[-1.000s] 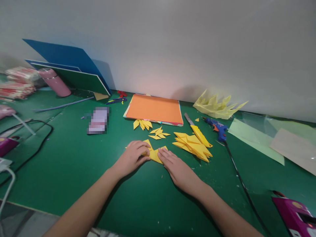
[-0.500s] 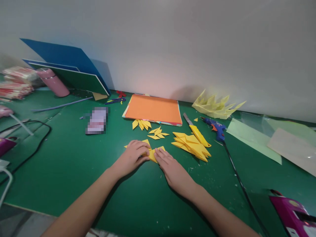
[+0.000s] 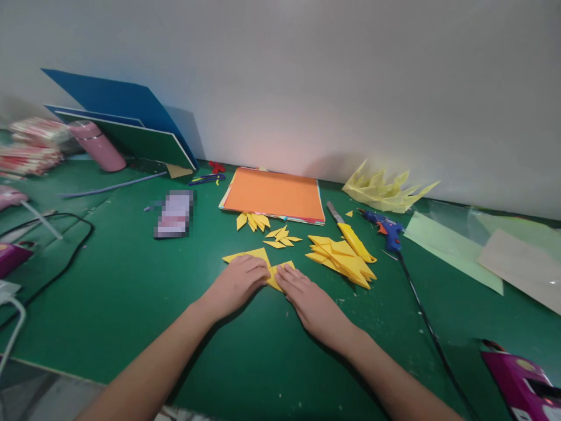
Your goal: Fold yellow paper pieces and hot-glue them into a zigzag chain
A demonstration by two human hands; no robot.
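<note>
A folded yellow paper (image 3: 252, 255) lies on the green table between my hands, its pointed left end sticking out. My left hand (image 3: 240, 280) is curled over its middle, with the thumb mostly hidden. On the paper's right part, my right hand (image 3: 309, 295) presses down with fingers stretched and lying flat. Just beyond my fingers are small pointed yellow paper pieces (image 3: 283, 236) and another yellow cluster (image 3: 253, 221). To the right, a pile of folded yellow paper pieces (image 3: 342, 259) lies next to a yellow-handled knife (image 3: 357, 242).
Orange paper (image 3: 276, 193) tops a stack at the back. On the right are a blue glue gun (image 3: 388, 229) with a black cord, a pale yellow spiky paper piece (image 3: 388, 190) and green sheets (image 3: 453, 251). Leftward stand a pink bottle (image 3: 99, 146) and blue boards (image 3: 109, 99).
My left hand has flattened down over the paper and slid slightly right, showing more of the paper's left part. My right hand stays pressed on the right part.
</note>
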